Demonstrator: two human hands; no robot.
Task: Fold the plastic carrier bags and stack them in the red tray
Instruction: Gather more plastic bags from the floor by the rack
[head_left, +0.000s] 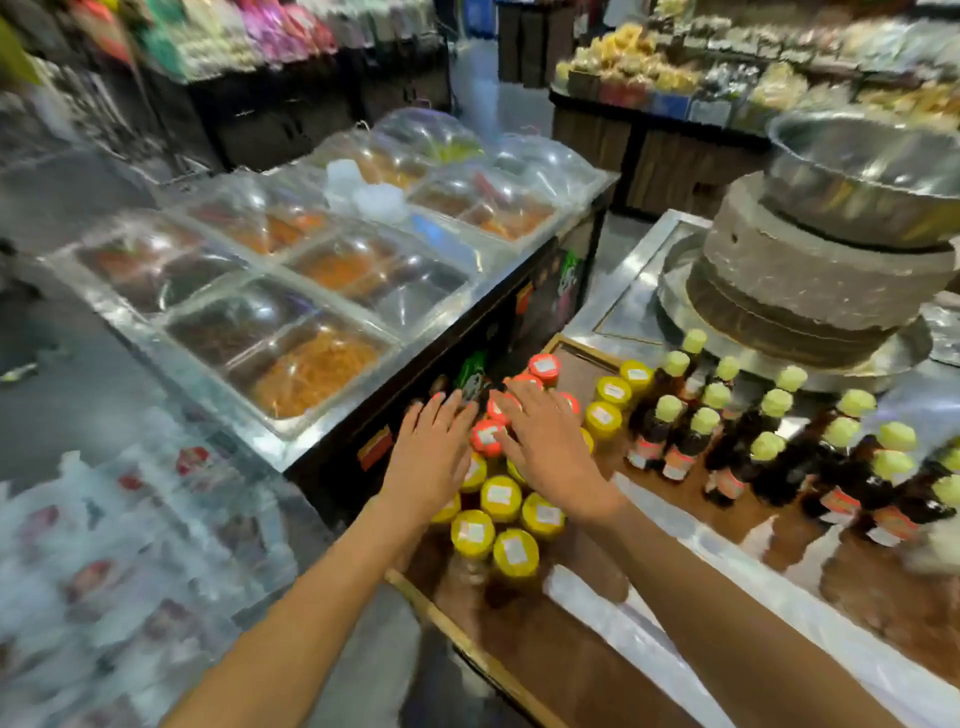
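Both my hands reach forward over a cluster of jars on a wooden counter. My left hand (434, 452) is spread flat with straight fingers, above the counter's left edge. My right hand (545, 441) is also flat, fingers extended over red-lidded jars (544, 367) and yellow-lidded jars (501, 498). Neither hand holds anything. At the lower left lies a blurred pile of white plastic carrier bags (104, 561) with red print. No red tray is visible in this blurred frame.
Dark bottles with pale green caps (769, 447) stand in rows to the right. A stone mill (810, 275) under a steel basin (872, 171) sits at the back right. Left of the counter, a steel display (291, 270) holds covered food trays. Store shelves fill the background.
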